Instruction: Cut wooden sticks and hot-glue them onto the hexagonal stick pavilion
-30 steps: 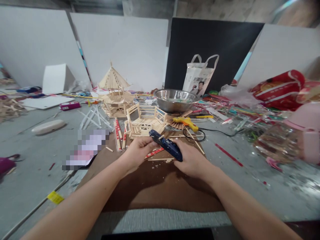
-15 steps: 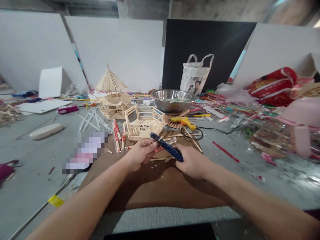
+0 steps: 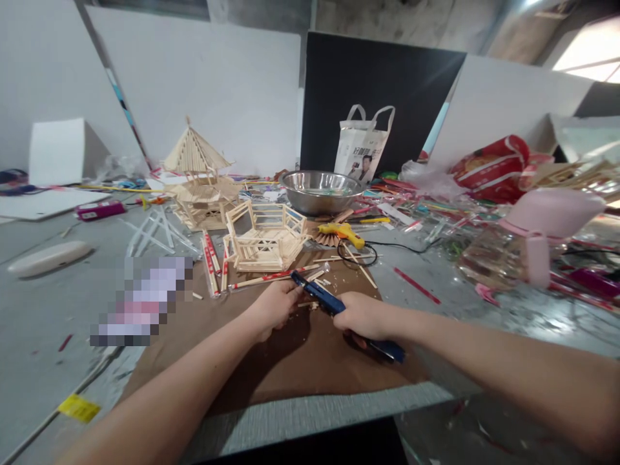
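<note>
My right hand [image 3: 365, 316] is wrapped round a blue-handled cutter [image 3: 317, 294], whose handles stick out below the palm. The tool's head reaches up and left to the fingertips of my left hand [image 3: 274, 307]. Those fingers are pinched together at the jaws on a thin wooden stick, mostly hidden by fingers and tool. Just beyond the hands stands a small railed platform [image 3: 266, 242] built of wooden sticks. Paper-wrapped sticks [image 3: 276, 276] lie in front of it, with small wood scraps [image 3: 314, 306] under the cutter.
A brown board [image 3: 271, 374] lies under my hands. Behind are a stick pavilion [image 3: 196, 174], a steel bowl [image 3: 320, 194] and a yellow glue gun [image 3: 343, 234] with a black cable. A blurred-out phone-like thing [image 3: 145, 300] lies left; a pink-lidded jug [image 3: 523, 239] stands right.
The view has swung right, so things sit further left. The cutter's handles have spread, one now showing below my right hand. My left hand stays by the cutter's head.
</note>
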Demonstrator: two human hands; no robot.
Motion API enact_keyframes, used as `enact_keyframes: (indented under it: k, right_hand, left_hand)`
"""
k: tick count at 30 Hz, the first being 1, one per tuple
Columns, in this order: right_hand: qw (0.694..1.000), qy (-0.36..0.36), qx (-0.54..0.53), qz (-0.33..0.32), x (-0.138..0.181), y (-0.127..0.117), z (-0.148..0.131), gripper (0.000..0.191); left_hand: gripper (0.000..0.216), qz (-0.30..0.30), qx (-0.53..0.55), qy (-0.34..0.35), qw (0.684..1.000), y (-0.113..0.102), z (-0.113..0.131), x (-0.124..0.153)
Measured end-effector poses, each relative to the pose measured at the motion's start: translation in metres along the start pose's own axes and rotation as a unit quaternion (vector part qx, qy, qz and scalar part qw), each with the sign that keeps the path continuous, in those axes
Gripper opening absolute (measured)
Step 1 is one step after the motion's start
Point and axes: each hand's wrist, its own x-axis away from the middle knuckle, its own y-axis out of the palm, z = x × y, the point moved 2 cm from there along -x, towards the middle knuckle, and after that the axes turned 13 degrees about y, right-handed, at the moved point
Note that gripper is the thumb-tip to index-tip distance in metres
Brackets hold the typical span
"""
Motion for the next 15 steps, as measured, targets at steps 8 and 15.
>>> enact_keyframes:
  k: [8,15]
  right_hand:
    - [0.998,0.015,-0.045,-0.027,-0.0003,-0.0007,-0.0018,0.006]
    - [0.996,0.033,-0.068,-0.047,-0.0065,0.0006,0.0019,0.012]
  left_hand:
    - [0.026,0.012,0.01,-0.013,1.0,0.001,0.0014,-0.001]
    - [0.027,0.03,0.032,-0.011,0.999,0.0015,0.0016,-0.0019]
